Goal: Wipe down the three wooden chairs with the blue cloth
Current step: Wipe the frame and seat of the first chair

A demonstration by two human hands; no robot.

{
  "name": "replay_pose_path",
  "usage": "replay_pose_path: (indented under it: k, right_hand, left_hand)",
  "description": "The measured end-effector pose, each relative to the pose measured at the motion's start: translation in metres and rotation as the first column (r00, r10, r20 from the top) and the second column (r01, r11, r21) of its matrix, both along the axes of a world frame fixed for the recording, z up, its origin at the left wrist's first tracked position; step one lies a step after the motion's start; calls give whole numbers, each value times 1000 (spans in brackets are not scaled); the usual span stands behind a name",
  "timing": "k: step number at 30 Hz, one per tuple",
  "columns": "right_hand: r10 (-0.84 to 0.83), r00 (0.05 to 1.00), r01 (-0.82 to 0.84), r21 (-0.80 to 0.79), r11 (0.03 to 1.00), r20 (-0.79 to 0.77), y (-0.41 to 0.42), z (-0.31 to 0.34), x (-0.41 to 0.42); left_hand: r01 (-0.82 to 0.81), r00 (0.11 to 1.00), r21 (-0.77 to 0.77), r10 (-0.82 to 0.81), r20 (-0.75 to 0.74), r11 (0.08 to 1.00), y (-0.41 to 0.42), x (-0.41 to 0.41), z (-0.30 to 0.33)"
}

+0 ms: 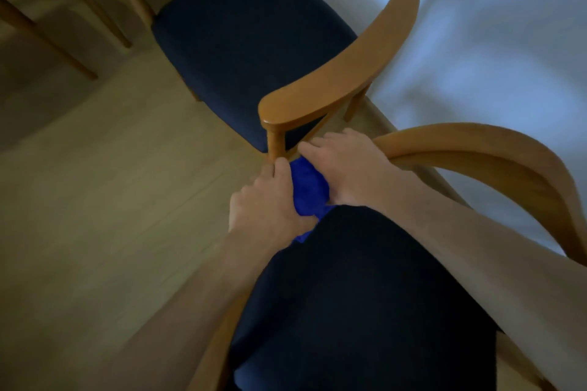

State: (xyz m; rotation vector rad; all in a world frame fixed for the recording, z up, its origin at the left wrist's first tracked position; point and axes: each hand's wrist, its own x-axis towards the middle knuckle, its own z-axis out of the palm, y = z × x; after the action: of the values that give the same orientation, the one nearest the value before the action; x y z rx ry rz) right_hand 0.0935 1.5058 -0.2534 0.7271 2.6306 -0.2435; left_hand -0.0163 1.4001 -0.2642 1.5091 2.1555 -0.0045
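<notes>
I have the blue cloth [309, 189] bunched between both hands, just below the front end of the far chair's armrest [305, 103] and right beside the leg [272, 144] that drops from it. My left hand [265, 208] curls round the near side of the bundle, its thumb up against that leg; my right hand [346, 168] lies over the far side, fingers close together and bent down over the fabric, their tips towards the leg. Both hands hold the cloth, though how tightly I cannot tell, since the fingertips are hidden under it.

I judge that I am regathering the cloth before wiping that leg or the underside of the armrest. To do it well I want a flat, fresh face of fabric turned outward rather than a lump, then one hand wrapping the leg and running along its whole length while the other steadies the chair.

The near chair [476, 149] sits below the armrest in view, its dark seat [365, 295] under my forearms, its curved back rail beside my right wrist. More wooden legs [104, 6], blurred, stand far to the armrest's left.
</notes>
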Motion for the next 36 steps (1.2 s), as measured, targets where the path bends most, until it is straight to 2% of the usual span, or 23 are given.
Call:
replay_pose_path:
  k: [5,9,15,20,23,28,31,34,36]
  right_hand:
    - [35,997,-33,-27,999,63,-1,5,1]
    - [166,979,-168,9,986,115,-7,8,4]
    - [211,977,-211,15,977,-12,-24,2,-7]
    - [219,973,-221,-17,975,-76,-17,-2,-13]
    - [139,986,-143,-44,989,-87,-5,-5,-4]
    - [-68,998,68,64,996,-7,37,13,46]
    - [-185,981,191,116,975,-62,56,28,94]
    - [-374,914,390,82,917,-156,63,41,156]
    - [-552,815,556,-33,831,-177,65,47,203]
  left_hand:
    - [-86,992,54,81,97,995,-38,-9,1]
    - [-93,989,25,89,114,995,-62,-28,6]
    - [-74,991,-22,76,111,997,-92,-43,11]
    - [-197,973,-12,197,118,980,-80,-19,2]
    - [-192,980,28,190,62,981,-63,-7,2]
    - [-19,1000,24,19,1,1000,-2,15,12]
    - [79,997,110,-78,-13,991,46,50,19]
    - [225,974,201,-219,-53,953,87,103,27]
    - [305,951,247,-307,-34,920,108,137,33]
